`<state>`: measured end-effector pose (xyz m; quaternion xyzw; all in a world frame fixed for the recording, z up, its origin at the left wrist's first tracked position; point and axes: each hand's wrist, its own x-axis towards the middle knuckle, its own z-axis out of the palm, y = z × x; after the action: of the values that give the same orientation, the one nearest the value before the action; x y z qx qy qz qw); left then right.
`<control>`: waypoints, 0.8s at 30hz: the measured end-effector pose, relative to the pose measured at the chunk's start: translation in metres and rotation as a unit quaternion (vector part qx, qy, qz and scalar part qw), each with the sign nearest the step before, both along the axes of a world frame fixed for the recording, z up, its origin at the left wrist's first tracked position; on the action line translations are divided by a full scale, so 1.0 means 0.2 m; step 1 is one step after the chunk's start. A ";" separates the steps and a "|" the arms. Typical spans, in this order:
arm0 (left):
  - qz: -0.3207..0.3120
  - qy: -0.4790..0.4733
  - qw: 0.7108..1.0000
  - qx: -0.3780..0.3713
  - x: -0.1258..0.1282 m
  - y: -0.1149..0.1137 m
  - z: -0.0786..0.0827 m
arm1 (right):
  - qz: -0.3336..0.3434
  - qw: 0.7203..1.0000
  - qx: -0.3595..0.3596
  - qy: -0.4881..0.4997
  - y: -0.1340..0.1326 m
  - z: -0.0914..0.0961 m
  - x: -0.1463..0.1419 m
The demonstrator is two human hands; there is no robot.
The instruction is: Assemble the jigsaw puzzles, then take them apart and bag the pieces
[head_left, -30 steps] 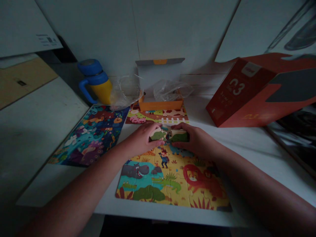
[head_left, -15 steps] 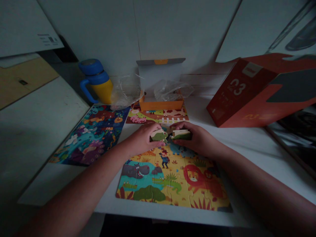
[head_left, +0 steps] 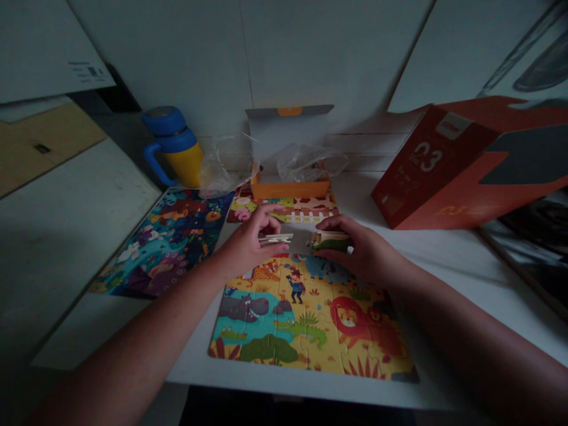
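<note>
A small stack of jigsaw puzzle pieces [head_left: 276, 238], seen edge-on, is pinched between the thumb and fingers of my left hand [head_left: 251, 241]. My right hand [head_left: 360, 244] is closed on more puzzle pieces [head_left: 332, 241], one showing a green printed face. A short gap separates the two hands. Both are over the far edge of a joined animal jigsaw puzzle [head_left: 310, 331] with a hippo, crocodiles, lions and a figure in a hat. My fingers partly cover the held pieces.
A dark blue puzzle [head_left: 164, 248] lies at left, and a farm puzzle [head_left: 310, 207] lies behind my hands. An orange box [head_left: 290, 189] holds clear plastic wrapping [head_left: 306, 163]. A blue and yellow mug [head_left: 177, 151] stands back left, a red box [head_left: 444, 171] at right.
My left hand has turned its pieces from face-on to edge-on and moved slightly left. My right hand has shifted a little right, widening the gap between them.
</note>
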<state>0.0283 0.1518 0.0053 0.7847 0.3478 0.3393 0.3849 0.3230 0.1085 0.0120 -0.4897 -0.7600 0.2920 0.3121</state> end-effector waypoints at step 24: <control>-0.034 0.198 0.976 -0.083 -0.16 -0.03 0.17 | 0.090 0.971 -0.146 -0.167 -0.05 0.17 0.16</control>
<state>-0.0037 0.1459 0.0397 0.8131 0.4171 0.1331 0.3838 0.3557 0.0995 0.0465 -0.5015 -0.7915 0.3404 0.0781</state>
